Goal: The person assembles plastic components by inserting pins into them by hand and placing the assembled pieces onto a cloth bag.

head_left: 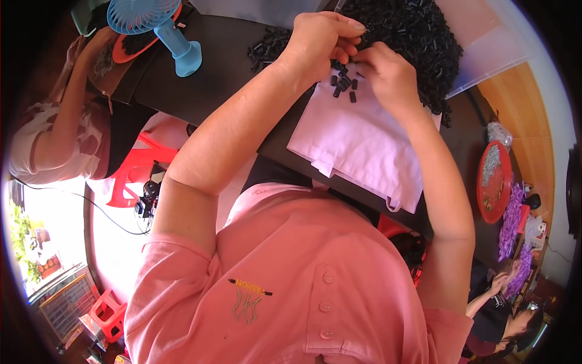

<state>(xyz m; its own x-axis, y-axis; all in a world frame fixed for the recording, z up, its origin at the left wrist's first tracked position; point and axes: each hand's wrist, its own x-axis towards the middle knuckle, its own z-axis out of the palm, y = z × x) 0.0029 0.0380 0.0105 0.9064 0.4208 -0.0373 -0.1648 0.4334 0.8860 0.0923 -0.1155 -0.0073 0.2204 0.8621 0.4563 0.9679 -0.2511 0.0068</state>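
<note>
Black, stubby, tube-like pieces lie just below the two hands, which work close together over the far side of the dark, smooth desk. The bare left hand has its thumb and fingers drawn together, seemingly pinching a small dark piece (too tiny to make out properly). The bare right hand curls its fingers inward just beside it; I cannot tell whether they grip anything.

Under the wrists, a pale lilac-pink, folded fabric sheet with a narrow loop reaches to the desk's near edge, and the few loose black pieces rest on its far end. Beyond it, toward the desk's far edge, rises a large black heap of the same small pieces, next to a translucent plastic bin; a thinner black scatter spreads left of the left hand. By amount, I judge that little has been dealt with and nearly everything is left in the heap; no separate finished pile can be told apart.

Toward the desk's left end stands a light-blue plastic fan, with a co-worker's bare arm past it. Near the right edge sits a round red tray holding silvery bits.
</note>
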